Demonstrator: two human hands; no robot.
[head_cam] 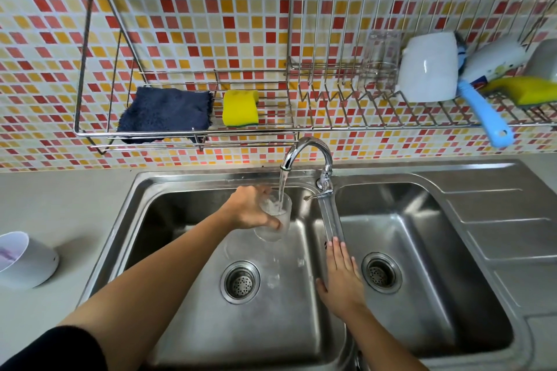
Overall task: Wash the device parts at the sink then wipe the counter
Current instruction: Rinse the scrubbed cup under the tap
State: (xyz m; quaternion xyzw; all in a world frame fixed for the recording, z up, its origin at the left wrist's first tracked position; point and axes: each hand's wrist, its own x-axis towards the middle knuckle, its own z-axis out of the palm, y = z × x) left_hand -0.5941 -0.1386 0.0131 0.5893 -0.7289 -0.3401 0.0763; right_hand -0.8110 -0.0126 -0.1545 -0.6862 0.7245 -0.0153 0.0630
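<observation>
**Clear cup under the running tap, right hand flat on the sink divider**

The clear plastic cup (272, 217) is in the left basin of the steel sink (482, 190), just below centre of view and straight under the spout of the faucet (310, 156). A stream of water falls into its open mouth, and the cup tilts slightly. The left hand (250, 208) is at the cup's 9 o'clock side. Its fingers curl round the far wall and the thumb crosses the near wall, so it grips the cup firmly above the basin floor.

The right hand (340, 274) is at about 5 o'clock from the cup and apart from it. It lies palm down on the ridge between the two basins, with the fingers straight and close together and the tips pointing to 12 o'clock, towards the faucet base. It holds nothing.

A white rounded device body (27, 262) sits on the grey counter (60, 205) at 9 o'clock, well apart from both hands.

On the wire rack (187, 129) at 12 o'clock are a dark blue cloth (165, 113) and, just beside it, a yellow sponge (240, 107). Towards 2 o'clock the rack carries an upturned glass (381, 60), a white mug (428, 66), a blue-handled brush (485, 113) and a second yellow sponge (524, 90).
</observation>
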